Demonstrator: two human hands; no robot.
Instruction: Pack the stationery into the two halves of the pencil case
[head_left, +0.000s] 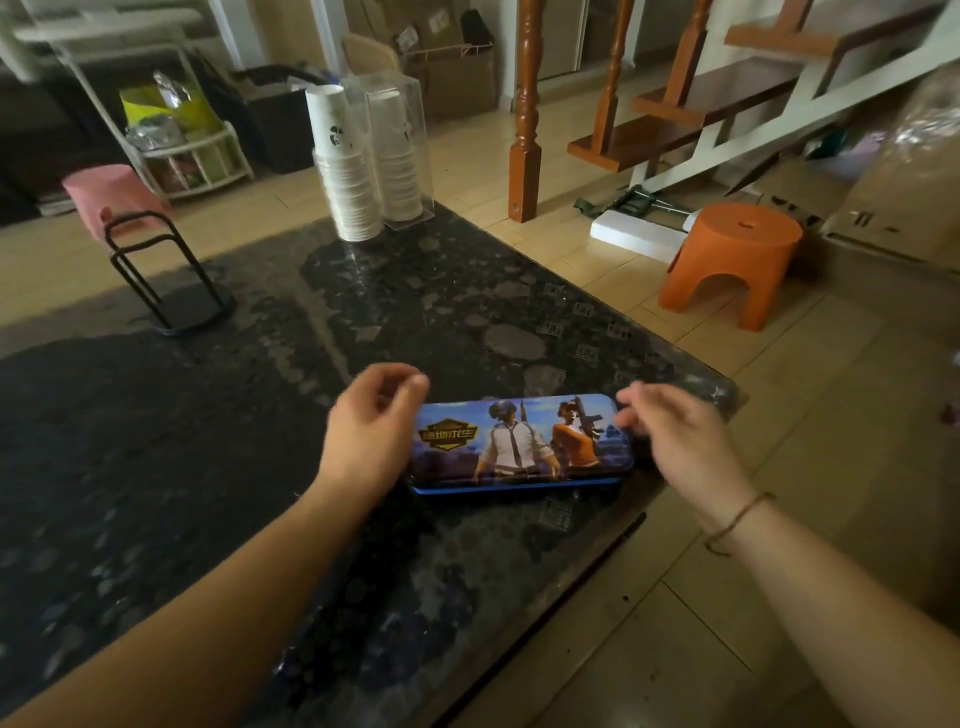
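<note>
On dark table (208, 415), closed pencil case (522, 441) between loosely curled, empty left hand (371, 428) and right hand (680, 441).

Lid of the pencil case (522, 441), left part: a gold badge with yellow Chinese characters, too blurred to read. Dark mark on the paper cups (337, 136), upper middle, unreadable.

The pencil case (522, 441) is blue, its lid printed with two game figures, one in a white shirt, one in orange, beside a gold emblem. The table (208, 415) is black, flecked with grey. One stool (732, 262) is orange, another stool (111, 200) pink. The paper cups (345, 171) are white.
</note>
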